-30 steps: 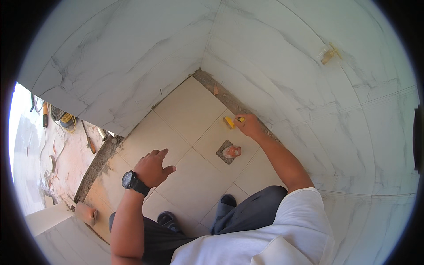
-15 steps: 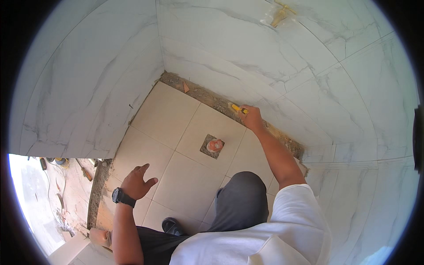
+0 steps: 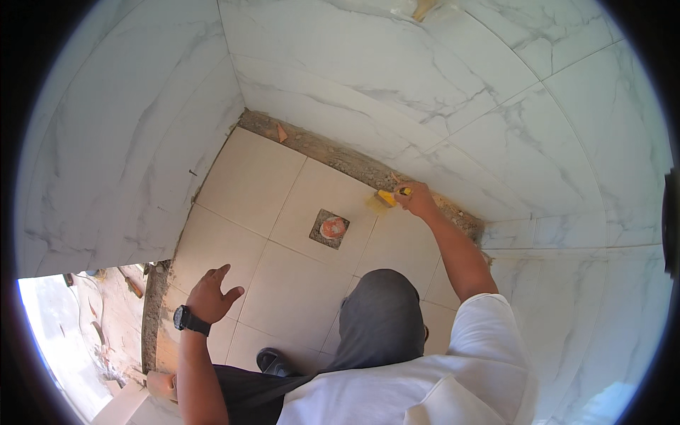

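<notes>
A yellow paintbrush (image 3: 383, 200) is gripped in my right hand (image 3: 418, 198), its pale bristles pointing left over the beige floor tiles (image 3: 297, 281). Just beyond the hand runs a bare strip of rough mortar (image 3: 333, 157) between the tile edge and the marbled wall. My left hand (image 3: 212, 296), with a black watch on the wrist, is held above the tiles on the left, fingers apart and holding nothing. Between the hands, nearer the right, a square cutout (image 3: 316, 231) in the floor surrounds a reddish plugged drain (image 3: 333, 228). Whether the bristles touch the tile I cannot tell.
White marbled wall tiles (image 3: 467, 127) enclose the corner. A small reddish shard (image 3: 282, 133) lies in the mortar strip. At lower left, beyond a rough threshold (image 3: 153, 312), tools (image 3: 133, 286) and debris lie on the floor. A brass fitting (image 3: 423, 10) sticks out of the wall.
My right hand has drawn the brush back from the mortar strip onto the tiles, and its bristles now show. My left hand stays open in nearly the same place. The view has shifted slightly.
</notes>
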Demonstrator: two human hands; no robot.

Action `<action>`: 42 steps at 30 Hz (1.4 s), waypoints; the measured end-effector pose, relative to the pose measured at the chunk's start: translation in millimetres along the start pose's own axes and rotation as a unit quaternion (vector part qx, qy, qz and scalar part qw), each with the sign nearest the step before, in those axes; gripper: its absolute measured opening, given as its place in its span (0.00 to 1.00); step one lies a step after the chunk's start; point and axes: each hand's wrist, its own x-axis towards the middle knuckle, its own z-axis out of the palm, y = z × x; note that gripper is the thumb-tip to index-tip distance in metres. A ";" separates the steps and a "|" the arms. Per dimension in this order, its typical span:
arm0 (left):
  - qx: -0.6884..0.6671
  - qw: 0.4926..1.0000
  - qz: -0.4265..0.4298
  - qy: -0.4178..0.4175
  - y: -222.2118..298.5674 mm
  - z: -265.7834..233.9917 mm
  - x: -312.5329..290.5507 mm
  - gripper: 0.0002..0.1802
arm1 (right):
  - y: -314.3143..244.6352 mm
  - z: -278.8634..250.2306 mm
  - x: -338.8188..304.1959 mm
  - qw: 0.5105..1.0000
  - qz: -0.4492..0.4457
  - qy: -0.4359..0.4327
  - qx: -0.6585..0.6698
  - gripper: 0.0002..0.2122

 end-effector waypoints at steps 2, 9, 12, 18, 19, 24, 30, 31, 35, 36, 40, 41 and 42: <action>0.008 1.000 -0.008 -0.011 -1.2 4.3 8.1 0.37 | 4.2 -3.3 -6.8 0.969 -0.114 0.216 -0.037 0.11; 0.037 0.999 0.018 0.002 -12.5 22.0 28.6 0.37 | 23.9 -12.6 -27.7 0.995 0.048 -0.057 0.060 0.11; 0.039 0.999 -0.008 -0.018 -17.3 23.4 28.9 0.37 | 35.5 -23.7 -25.6 0.999 0.020 -0.004 -0.026 0.11; 0.041 0.999 -0.026 -0.016 -25.5 19.8 23.0 0.38 | 38.5 -28.4 -20.6 0.987 0.043 -0.146 0.048 0.10; 0.023 0.999 -0.029 -0.020 -25.6 17.5 18.9 0.38 | 31.6 -24.4 -21.8 0.994 0.066 -0.051 0.073 0.11; 0.001 0.998 -0.014 0.061 -11.1 -17.9 -22.7 0.30 | -60.9 -22.6 -3.3 0.984 -0.121 -0.021 -0.132 0.08; -0.140 0.930 0.043 0.338 -65.1 -51.8 -157.1 0.30 | -283.0 14.7 -30.9 0.952 -0.193 -0.172 -0.165 0.11; -0.175 0.906 -0.003 0.385 -89.1 -43.8 -181.8 0.31 | -322.3 28.7 -42.1 0.936 -0.240 -0.187 -0.177 0.12; -0.249 0.703 -0.331 0.578 -229.6 32.2 -257.7 0.37 | -449.9 81.3 -89.1 0.859 -0.376 -0.240 -0.251 0.14; -0.315 0.608 -0.449 0.574 -263.5 60.9 -269.3 0.47 | -473.4 90.9 -98.9 0.844 -0.395 -0.244 -0.269 0.14; -0.383 0.412 -0.638 0.526 -341.9 171.0 -271.4 0.67 | -535.4 120.0 -123.8 0.799 -0.441 -0.286 -0.293 0.13; -0.405 0.376 -0.656 0.513 -353.9 188.9 -263.4 0.70 | -542.6 121.8 -128.0 0.799 -0.437 -0.286 -0.300 0.13; -0.396 0.364 -0.643 0.545 -365.6 201.5 -254.9 0.71 | -548.3 122.8 -130.3 0.797 -0.430 -0.289 -0.309 0.13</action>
